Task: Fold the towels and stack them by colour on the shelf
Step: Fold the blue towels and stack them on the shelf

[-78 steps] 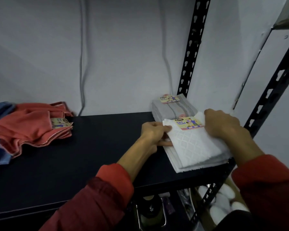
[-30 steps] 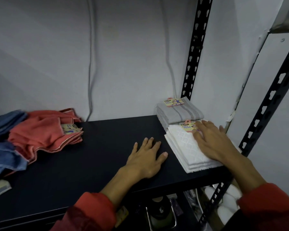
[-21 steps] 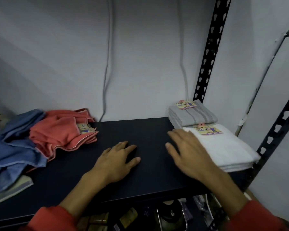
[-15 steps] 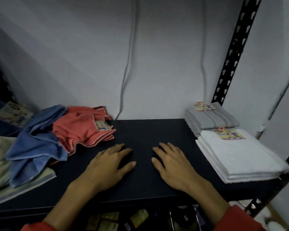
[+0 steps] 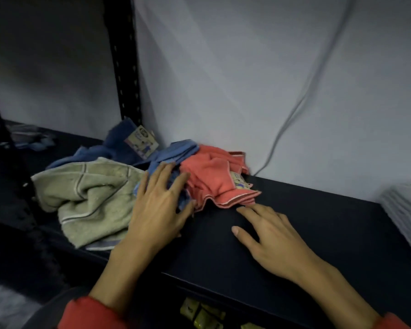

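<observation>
Resting hands (image 5: 214,219), dark shelf (image 5: 318,224), grey wall (image 5: 223,79)

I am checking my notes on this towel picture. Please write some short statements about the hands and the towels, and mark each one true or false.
1. The left hand lies with spread fingers on the blue towel in the heap. True.
2. The right hand grips the coral towel. False: it lies flat on the dark shelf, its fingertips just short of that towel's edge.
3. The green towel is neatly folded. False: it lies crumpled at the left of the heap.
4. The coral towel carries a paper label. True.
5. A grey cable hangs down the wall behind the shelf. True.
</observation>
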Demonstrator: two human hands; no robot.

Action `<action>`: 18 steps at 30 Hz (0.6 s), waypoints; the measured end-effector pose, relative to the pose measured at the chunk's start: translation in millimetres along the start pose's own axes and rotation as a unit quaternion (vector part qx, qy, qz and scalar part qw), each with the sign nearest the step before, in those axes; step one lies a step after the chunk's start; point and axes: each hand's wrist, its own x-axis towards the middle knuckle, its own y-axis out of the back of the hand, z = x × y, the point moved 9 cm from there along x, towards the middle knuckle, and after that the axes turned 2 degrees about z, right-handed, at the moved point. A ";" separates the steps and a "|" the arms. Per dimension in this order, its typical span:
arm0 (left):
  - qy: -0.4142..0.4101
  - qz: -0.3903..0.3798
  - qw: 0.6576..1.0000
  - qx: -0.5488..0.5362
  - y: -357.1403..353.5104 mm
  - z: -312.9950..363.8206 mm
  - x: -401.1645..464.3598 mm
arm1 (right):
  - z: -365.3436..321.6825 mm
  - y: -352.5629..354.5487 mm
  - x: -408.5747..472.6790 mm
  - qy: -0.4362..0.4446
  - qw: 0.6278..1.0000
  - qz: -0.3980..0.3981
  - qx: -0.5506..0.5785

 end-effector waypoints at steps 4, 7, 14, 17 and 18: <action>0.106 -0.070 0.992 0.005 -23.7 -51.2 -8.8 | -37.1 13.0 37.8 0.059 0.994 0.096 -0.003; 0.079 -0.050 0.995 -0.046 -22.8 -47.2 -7.2 | -60.5 14.4 70.1 0.089 0.984 0.154 0.019; 0.096 0.023 0.987 -0.125 -5.8 -52.5 -9.0 | -69.9 -43.4 117.0 0.085 0.995 0.046 0.014; 0.101 0.079 0.982 -0.136 7.5 -55.2 -8.7 | -60.7 -47.1 116.8 0.097 0.994 0.029 0.040; 0.102 0.103 0.981 -0.132 12.4 -55.8 -9.2 | -59.7 -48.2 115.9 0.101 0.993 0.025 0.050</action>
